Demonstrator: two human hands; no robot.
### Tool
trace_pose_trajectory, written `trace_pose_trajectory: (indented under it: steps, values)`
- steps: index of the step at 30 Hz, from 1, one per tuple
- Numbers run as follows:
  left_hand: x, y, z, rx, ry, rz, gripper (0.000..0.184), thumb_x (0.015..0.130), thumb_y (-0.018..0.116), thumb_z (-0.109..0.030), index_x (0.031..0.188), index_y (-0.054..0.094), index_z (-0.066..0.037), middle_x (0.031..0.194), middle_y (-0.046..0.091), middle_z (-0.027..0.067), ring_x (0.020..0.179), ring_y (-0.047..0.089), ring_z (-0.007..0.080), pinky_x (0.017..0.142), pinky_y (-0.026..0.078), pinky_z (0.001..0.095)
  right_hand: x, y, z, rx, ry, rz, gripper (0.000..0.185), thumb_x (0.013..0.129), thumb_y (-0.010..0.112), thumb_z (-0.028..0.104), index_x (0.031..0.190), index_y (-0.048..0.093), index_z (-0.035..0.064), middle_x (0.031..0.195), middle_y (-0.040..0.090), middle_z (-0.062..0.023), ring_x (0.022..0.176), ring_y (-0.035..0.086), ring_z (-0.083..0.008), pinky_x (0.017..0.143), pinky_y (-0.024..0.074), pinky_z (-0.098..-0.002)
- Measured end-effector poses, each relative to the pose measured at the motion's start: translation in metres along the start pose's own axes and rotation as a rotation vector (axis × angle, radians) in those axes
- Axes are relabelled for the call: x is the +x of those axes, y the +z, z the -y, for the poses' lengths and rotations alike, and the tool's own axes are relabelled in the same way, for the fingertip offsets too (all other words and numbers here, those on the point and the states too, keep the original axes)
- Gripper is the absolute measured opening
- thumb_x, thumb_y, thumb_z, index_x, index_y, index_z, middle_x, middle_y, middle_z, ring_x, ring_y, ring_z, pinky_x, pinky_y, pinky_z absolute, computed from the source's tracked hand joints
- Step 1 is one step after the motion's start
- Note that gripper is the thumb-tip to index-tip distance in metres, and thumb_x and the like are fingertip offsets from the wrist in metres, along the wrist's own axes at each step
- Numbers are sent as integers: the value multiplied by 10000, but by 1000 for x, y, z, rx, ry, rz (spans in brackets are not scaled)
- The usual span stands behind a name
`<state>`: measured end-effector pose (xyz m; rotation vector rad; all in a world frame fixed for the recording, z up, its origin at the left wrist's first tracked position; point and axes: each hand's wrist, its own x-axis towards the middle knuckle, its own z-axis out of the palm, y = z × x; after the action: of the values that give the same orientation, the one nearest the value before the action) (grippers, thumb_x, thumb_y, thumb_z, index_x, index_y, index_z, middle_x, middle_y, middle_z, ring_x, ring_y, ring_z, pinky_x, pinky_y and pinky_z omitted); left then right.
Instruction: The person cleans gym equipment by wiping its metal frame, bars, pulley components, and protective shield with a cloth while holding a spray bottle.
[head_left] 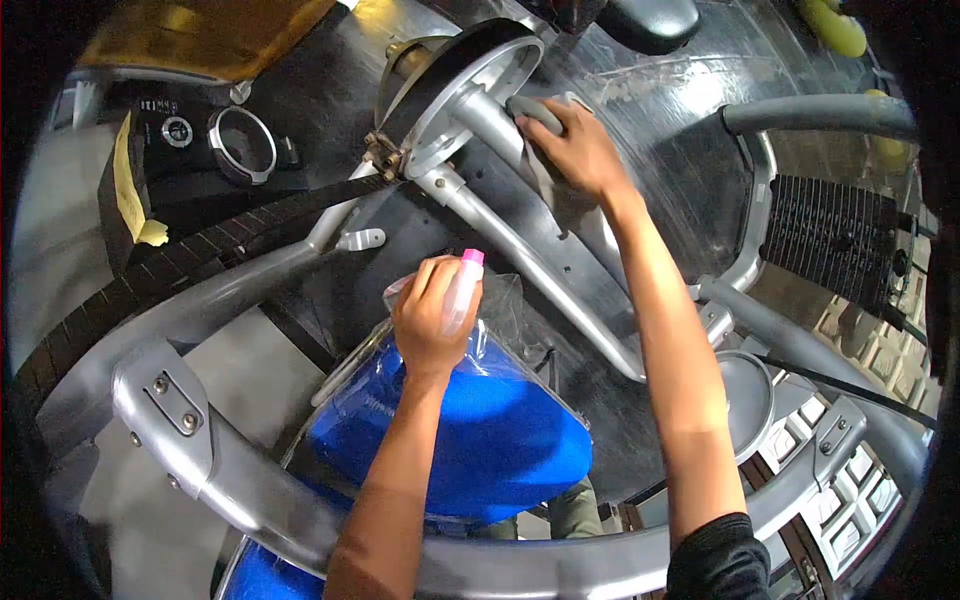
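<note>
In the head view, my left hand (428, 325) is wrapped round a small translucent bottle (459, 300) with a pink cap, held above a blue padded seat (470, 430) under clear plastic. Further up, my right hand (580, 150) grips a grey cloth (538, 114) and presses it to a thick silver metal tube (490, 122). Part of the cloth hangs below the fingers along the tube. Just left of my right hand is a wheel (440, 90) with a black rim and silver hub, where the tube meets it.
A curved silver frame bar (560, 565) crosses the near side. A black ribbed belt (200, 250) runs from the wheel to the left. On the left sits a black panel (180, 190) with a round ring. A black grille (830, 230) stands at the right.
</note>
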<state>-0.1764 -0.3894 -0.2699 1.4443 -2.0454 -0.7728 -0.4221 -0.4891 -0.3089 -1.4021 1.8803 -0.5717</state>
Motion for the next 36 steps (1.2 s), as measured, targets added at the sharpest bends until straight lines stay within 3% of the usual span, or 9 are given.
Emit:
trace_pose_trajectory:
  steps: [2,6,9,12,15,20,26,31,36]
  values:
    - [0,0,2,-14,-6,-2,149,811,688,-131,941,640,-76,942,647,92,872,646,314,764,516,394,-33,-6,0,-79,-274,-167,449,840,674,351,1278,617,271,1192,592,-223,1019,618,-426,848,507,-431]
    - [-3,0,5,14,-3,7,158,808,694,-140,941,638,-74,954,647,92,878,646,317,771,515,401,-95,-36,-10,-278,-218,-57,642,709,775,141,1273,605,396,1093,585,-191,940,630,-379,792,531,-415]
    - [-1,-1,5,10,15,-1,154,805,698,-120,941,646,-68,946,656,107,863,655,322,757,518,394,-99,-41,-5,-345,-213,20,614,715,773,173,1259,609,405,1122,584,-186,936,640,-362,789,543,-418]
    - [0,-1,5,0,35,-14,151,806,698,-100,944,653,-58,934,663,123,843,664,326,743,521,386,-66,-23,6,-433,-386,-80,544,752,751,225,1247,613,402,1096,562,-172,907,632,-374,790,529,-436]
    - [1,-1,3,-17,17,-11,154,812,695,-100,951,653,-51,933,661,127,839,663,330,748,522,383,-39,-1,28,-332,-414,-166,505,756,753,209,1228,629,340,1080,557,-158,921,629,-356,787,540,-431]
    - [-2,1,4,-37,-21,-1,152,821,692,-104,957,656,-45,946,658,131,846,664,328,756,523,375,-70,5,28,-737,-464,84,317,753,746,205,1061,669,201,1191,503,-73,1029,600,-299,703,579,-408]
    - [-4,2,5,-79,-21,-24,146,827,687,-102,959,656,-45,951,657,130,858,662,323,753,523,374,-80,8,14,-893,-475,167,226,791,683,216,1016,682,224,1140,499,-45,974,611,-266,669,581,-396]
    - [-3,3,6,-66,-38,-31,172,808,704,-135,963,657,-76,962,656,93,861,651,324,752,517,388,-40,25,35,-611,-456,-159,345,773,724,216,1104,665,294,1090,525,-75,919,633,-295,664,567,-411]
    - [-4,2,6,-68,-48,-29,176,809,704,-139,969,656,-81,966,655,91,864,652,322,747,518,391,-88,12,25,-443,-276,-223,414,786,735,286,1189,650,321,1009,579,-115,885,657,-310,702,546,-424]
